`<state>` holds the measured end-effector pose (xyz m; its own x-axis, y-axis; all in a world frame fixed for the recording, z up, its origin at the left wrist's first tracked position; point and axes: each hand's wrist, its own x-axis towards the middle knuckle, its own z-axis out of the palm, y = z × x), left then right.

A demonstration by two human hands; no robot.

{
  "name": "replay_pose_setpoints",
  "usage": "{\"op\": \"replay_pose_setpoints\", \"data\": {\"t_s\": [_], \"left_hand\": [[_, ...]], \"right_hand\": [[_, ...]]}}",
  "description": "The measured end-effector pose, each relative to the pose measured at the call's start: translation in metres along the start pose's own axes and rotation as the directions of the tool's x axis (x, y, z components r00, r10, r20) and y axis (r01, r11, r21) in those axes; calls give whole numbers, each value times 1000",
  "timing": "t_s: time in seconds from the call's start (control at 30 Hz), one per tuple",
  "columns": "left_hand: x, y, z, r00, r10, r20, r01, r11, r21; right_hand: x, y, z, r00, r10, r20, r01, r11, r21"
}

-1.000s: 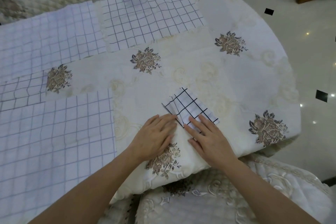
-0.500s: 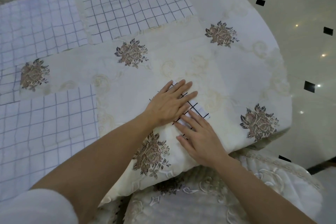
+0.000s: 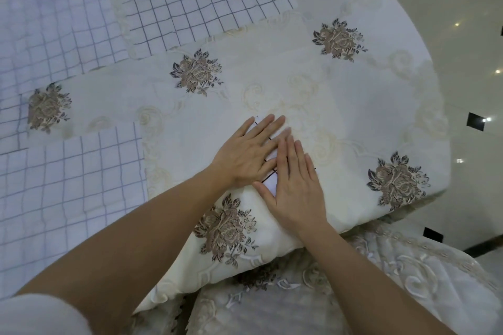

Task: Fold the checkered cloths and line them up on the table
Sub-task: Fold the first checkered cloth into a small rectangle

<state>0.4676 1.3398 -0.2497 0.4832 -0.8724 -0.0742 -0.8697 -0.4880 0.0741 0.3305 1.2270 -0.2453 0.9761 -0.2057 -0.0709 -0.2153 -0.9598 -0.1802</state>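
A small folded checkered cloth [image 3: 272, 156], white with dark lines, lies near the table's front edge and is almost hidden under both hands. My left hand [image 3: 249, 153] presses flat on its left part with straight fingers. My right hand [image 3: 295, 185] lies flat over its right part, fingers straight and pointing away from me. Unfolded checkered cloths lie spread out: one at the back centre [image 3: 201, 0], one at the back left [image 3: 54, 24], one at the front left [image 3: 68, 193], and another's edge at the far left [image 3: 11, 128].
The table wears a cream cloth with brown flower embroidery [image 3: 299, 76]; its rounded edge drops off at the right. A padded chair seat [image 3: 299, 296] sits below the front edge. Glossy tiled floor [image 3: 462, 35] lies to the right.
The left hand slid up onto the folded cloth and the right hand moved forward over it, so both now flatten it. The view shifted slightly.
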Motion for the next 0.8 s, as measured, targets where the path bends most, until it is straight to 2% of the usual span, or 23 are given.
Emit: {"op": "replay_pose_setpoints", "data": {"t_s": [0.1,0.23,0.4,0.5,0.67,0.8], "left_hand": [[-2,-5,-2,1000,-9,5,9,1000,-8],[-9,-13,-2,994,-105,-21,105,994,-37],[-10,-16,-3,993,-115,-9,115,993,-30],[-9,-13,-2,992,-128,-2,128,991,-28],[-9,-14,-1,992,-126,-7,126,992,-24],[-9,-21,-5,993,-120,11,120,992,-27]], "right_hand": [[-2,0,-2,1000,14,9,-14,1000,-13],[-9,9,-2,999,33,20,-32,998,-45],[-15,16,-4,998,40,47,-37,998,-60],[-5,5,-10,998,68,-3,-68,998,-16],[12,4,-3,999,-25,34,26,1000,-13],[-9,20,-5,998,-39,59,42,998,-56]]}}
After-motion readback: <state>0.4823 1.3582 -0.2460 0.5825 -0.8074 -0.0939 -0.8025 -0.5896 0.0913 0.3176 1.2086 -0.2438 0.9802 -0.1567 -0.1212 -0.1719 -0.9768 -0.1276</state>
